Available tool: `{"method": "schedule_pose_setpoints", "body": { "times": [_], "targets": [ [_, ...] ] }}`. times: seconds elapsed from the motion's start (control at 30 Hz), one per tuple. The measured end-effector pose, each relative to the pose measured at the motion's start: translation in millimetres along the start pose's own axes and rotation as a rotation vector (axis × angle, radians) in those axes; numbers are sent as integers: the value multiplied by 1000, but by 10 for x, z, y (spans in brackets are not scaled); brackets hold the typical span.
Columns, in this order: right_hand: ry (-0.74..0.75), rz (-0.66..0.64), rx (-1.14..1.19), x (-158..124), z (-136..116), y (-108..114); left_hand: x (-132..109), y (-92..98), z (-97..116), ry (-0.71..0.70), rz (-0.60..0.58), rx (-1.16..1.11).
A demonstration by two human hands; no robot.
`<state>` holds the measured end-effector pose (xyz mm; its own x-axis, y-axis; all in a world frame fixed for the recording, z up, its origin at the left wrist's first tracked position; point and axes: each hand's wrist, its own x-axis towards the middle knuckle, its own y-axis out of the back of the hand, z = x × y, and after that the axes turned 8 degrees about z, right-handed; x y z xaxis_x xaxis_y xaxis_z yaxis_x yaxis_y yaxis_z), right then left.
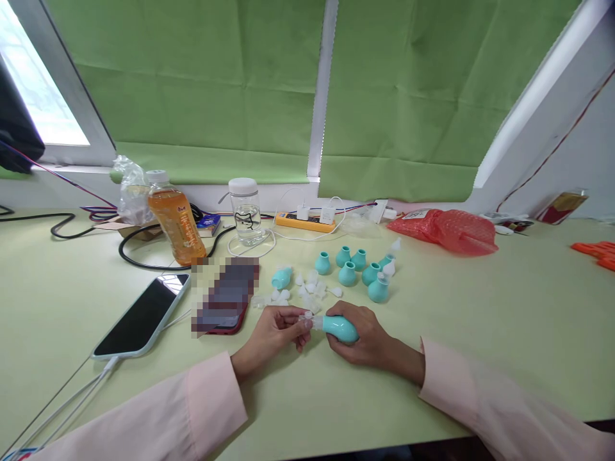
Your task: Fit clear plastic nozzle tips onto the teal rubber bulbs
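Note:
My right hand [366,334] is wrapped round a teal squeeze bulb [342,328], held on its side with the neck to the left. A clear plastic nozzle piece [317,322] sits at the bulb's neck, and my left hand [275,333] pinches its other end between thumb and fingers. Whether the piece is fully seated in the neck I cannot tell. Just beyond my hands lie several small white and clear plastic tips [312,288]. Behind them stand several teal bulbs [346,274] with open necks. One teal bulb [282,278] lies tipped over, and another [378,289] has a clear piece in its neck.
Left of my hands lie a blurred phone [229,294] and a charging phone [143,315]. Farther back stand an orange drink bottle [177,221], a water bottle [246,214] and a power strip [305,222]. Red bubble wrap [444,230] rests at the back right.

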<state>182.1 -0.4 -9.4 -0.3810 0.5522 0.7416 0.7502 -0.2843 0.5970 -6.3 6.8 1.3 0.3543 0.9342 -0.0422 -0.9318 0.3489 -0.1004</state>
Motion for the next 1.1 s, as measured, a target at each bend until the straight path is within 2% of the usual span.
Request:
{"method": "schedule_pose_setpoints", "body": {
  "times": [0.17,0.33,0.5,0.6,0.77,0.87,1.0,1.1],
  "targets": [
    [-101,26,42,-20,-6,-54,-30,-16,26,-111,-56,94],
    [-439,-13,203,27,-115,-57,-77,-43,-11,-193,22,172],
    [-748,-99,411,79,-199,-24,-123,-47,-91,-348,65,255],
    [-841,-153,510,109,-194,-8,-139,-42,-80,-445,71,388],
    [-988,-348,616,180,-192,32,-160,-45,12,-562,17,538],
    [-919,-330,634,191,-211,51,-161,-58,62,-490,12,469],
    [-618,-260,606,154,-222,98,-122,-59,68,-294,47,248],
    [-383,-134,385,137,-168,151,-93,-44,46,-193,81,139]
  ]
}}
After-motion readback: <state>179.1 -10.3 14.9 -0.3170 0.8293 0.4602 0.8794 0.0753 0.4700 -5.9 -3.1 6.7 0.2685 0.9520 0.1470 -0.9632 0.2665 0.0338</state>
